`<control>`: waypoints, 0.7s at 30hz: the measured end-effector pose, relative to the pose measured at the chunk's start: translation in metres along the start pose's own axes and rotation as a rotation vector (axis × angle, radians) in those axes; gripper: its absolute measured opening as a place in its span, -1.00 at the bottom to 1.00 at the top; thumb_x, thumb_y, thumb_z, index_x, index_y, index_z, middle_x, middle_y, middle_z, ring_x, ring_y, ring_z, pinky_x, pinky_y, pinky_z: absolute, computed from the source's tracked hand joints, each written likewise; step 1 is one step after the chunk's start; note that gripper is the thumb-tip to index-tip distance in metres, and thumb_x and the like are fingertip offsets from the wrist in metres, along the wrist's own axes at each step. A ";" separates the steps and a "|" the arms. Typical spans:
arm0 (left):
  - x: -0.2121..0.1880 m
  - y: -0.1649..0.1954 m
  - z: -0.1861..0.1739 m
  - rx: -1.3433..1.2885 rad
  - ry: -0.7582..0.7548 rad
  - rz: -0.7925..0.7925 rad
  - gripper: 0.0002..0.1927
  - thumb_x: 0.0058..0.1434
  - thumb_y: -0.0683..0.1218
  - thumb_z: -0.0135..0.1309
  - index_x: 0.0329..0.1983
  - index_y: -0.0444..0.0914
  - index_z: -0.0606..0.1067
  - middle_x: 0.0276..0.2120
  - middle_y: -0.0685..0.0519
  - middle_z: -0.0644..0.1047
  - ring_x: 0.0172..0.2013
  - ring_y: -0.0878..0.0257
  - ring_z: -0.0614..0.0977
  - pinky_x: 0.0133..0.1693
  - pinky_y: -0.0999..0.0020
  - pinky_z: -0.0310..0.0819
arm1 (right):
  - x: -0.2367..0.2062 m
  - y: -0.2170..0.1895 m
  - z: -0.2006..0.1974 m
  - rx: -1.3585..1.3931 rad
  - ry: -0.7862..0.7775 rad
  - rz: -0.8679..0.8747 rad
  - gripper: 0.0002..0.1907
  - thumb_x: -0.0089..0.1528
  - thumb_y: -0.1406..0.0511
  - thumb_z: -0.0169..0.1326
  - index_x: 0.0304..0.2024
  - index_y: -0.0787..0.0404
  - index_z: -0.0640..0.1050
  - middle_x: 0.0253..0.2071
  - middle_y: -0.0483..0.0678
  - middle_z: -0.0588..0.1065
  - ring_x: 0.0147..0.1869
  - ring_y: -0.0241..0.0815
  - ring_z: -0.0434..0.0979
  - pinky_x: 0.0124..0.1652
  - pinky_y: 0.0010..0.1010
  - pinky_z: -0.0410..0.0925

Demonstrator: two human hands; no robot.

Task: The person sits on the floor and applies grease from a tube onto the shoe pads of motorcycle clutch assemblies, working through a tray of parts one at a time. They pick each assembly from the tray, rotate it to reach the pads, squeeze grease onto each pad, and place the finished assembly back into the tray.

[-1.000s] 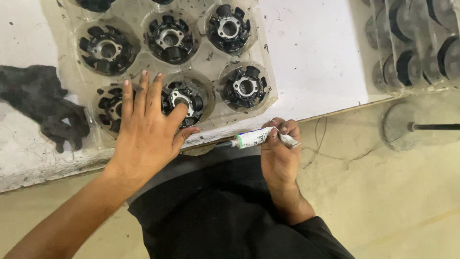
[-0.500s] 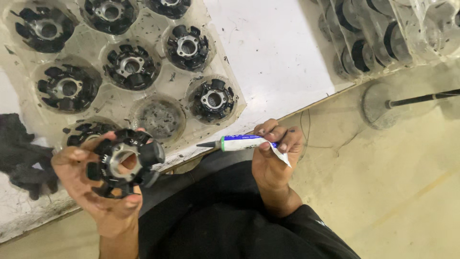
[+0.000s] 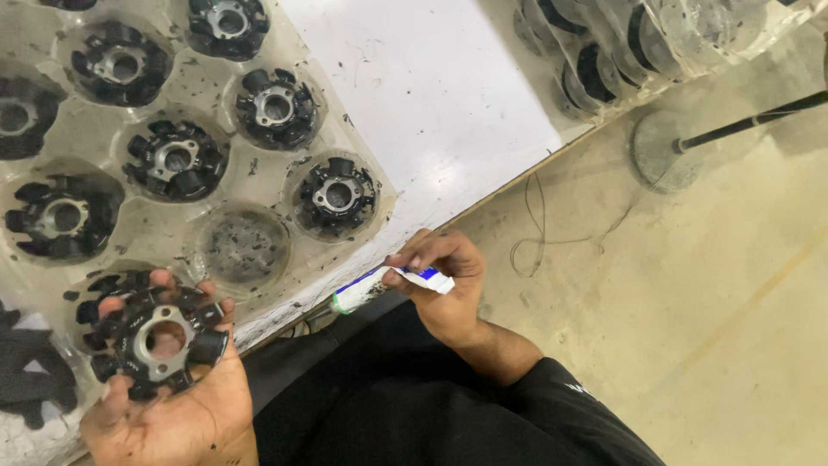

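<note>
Cradling stator [image 3: 161, 341] off tray edge [image 3: 285, 302], tube [image 3: 388, 285] pinched

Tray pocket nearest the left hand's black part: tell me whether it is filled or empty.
Empty. The round pocket shows only its clear, speckled bottom, while neighbouring pockets hold black wound parts. The left hand holds one such part out of the tray.

Left hand [image 3: 168, 406]: off the tray, now palm-up at near left, cradling one black wound stator [image 3: 158, 341]. Tray pocket [image 3: 239, 246]: now vacant. Right hand [image 3: 442, 280] with tube [image 3: 388, 285]: slightly farther right.

Black cloth [image 3: 34, 380], round stand base [image 3: 662, 148], loose wire [image 3: 539, 233]
</note>
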State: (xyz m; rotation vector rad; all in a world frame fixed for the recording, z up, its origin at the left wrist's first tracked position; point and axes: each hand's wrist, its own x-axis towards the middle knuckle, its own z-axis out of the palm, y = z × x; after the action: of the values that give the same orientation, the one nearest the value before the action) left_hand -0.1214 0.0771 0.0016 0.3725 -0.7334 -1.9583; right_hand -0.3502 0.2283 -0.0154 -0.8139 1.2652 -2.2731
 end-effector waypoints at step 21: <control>-0.011 -0.013 -0.026 0.121 0.153 0.038 -0.41 0.25 0.07 0.12 0.34 -0.08 0.33 0.22 -0.20 0.42 0.12 -0.23 0.51 0.15 -0.27 0.50 | 0.050 -0.054 0.037 -0.450 -0.578 0.031 -0.87 0.28 0.52 0.18 -0.14 0.30 0.56 -0.16 0.01 0.61 -0.05 -0.19 0.71 -0.05 -0.46 0.55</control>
State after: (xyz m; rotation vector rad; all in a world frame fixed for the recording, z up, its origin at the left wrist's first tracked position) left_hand -0.1112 0.0822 -0.0275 0.5715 -0.7555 -1.8322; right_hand -0.3667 0.2020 0.0612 -1.4614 1.4818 -1.5532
